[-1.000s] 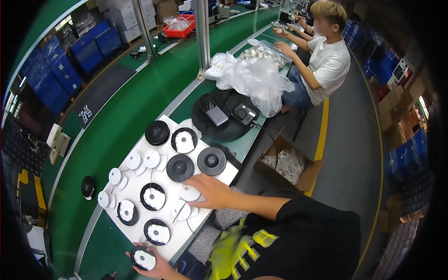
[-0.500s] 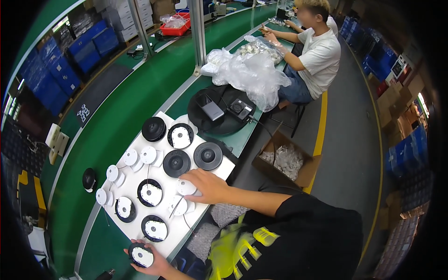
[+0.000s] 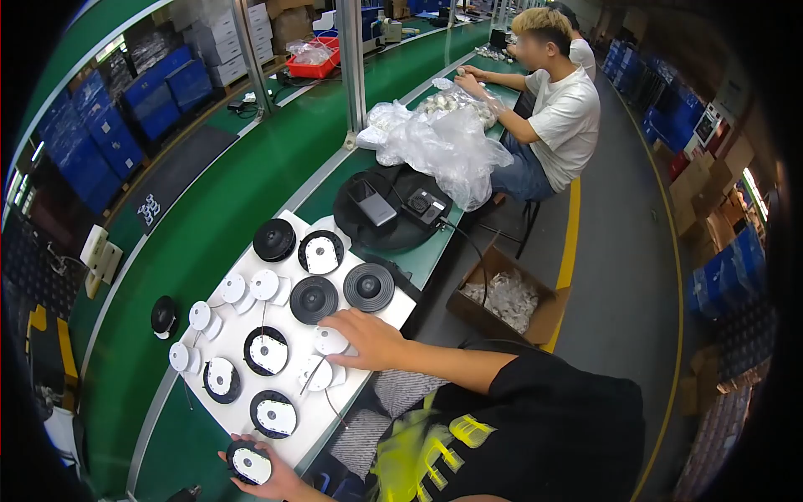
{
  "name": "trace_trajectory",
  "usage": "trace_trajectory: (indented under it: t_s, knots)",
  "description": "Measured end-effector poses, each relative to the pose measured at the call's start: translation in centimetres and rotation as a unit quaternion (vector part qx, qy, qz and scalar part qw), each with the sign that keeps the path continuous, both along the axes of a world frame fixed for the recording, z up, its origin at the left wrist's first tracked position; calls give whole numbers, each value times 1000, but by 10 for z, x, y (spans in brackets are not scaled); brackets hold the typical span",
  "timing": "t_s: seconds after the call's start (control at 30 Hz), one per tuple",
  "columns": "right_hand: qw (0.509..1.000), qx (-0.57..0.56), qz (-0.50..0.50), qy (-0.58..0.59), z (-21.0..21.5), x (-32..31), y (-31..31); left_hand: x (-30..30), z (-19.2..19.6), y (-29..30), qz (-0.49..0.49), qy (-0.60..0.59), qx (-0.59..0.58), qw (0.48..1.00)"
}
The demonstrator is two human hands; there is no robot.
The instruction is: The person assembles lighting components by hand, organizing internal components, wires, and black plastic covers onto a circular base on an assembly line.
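Observation:
My left hand (image 3: 284,484), low in the view, has its fingers wrapped round a black round housing with a white plate (image 3: 250,463) in it. Higher up, my right hand (image 3: 372,340) curves its fingers over a white round part (image 3: 330,340) at the near edge of the white board (image 3: 322,439). Another white part (image 3: 318,374) with a thin wire lies just below that hand. Several matching black housings with white plates (image 3: 273,415) rest on the board. Ribbed black discs (image 3: 369,286) and a black dome (image 3: 274,240) sit toward its far end.
White two-disc parts (image 3: 201,316) line the board's left side. Beyond it, a black round pad (image 3: 347,226) bears a grey box-shaped device (image 3: 373,206). Clear plastic bags (image 3: 443,142) lie near a seated person (image 3: 565,109). An open carton (image 3: 535,314) stands on the floor.
The view has shifted slightly. Both hands keep about the same places and grips. The seated person's head has tipped lower.

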State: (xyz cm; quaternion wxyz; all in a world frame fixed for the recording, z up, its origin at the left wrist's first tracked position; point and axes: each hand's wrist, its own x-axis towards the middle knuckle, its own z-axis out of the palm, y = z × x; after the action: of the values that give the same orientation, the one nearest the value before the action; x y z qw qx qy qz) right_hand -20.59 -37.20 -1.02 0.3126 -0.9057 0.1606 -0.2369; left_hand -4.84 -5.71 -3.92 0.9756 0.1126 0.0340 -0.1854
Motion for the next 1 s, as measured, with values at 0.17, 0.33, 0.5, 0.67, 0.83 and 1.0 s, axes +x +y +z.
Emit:
trace_trajectory:
  t_s: [0.17,0.33,0.5,0.67,0.83,1.0]
  knots:
    - [1000,-13,-8,-25,0,-2,2,-2,8,-4,9,27,7,1000]
    - [1000,5,2,-14,-4,1,2,-1,4,2,-9,3,0,1000]
    - [1000,5,-1,-17,3,0,0,0,13,-8,-6,9,21,1000]
    - [1000,12,12,-16,1,-1,-6,-1,15,-12,-9,37,21,999]
    - [1000,15,20,-8,-2,-1,-1,-9,20,-3,8,59,12,998]
    - [1000,15,20,-8,2,-2,-1,-2,9,0,8,30,24,999]
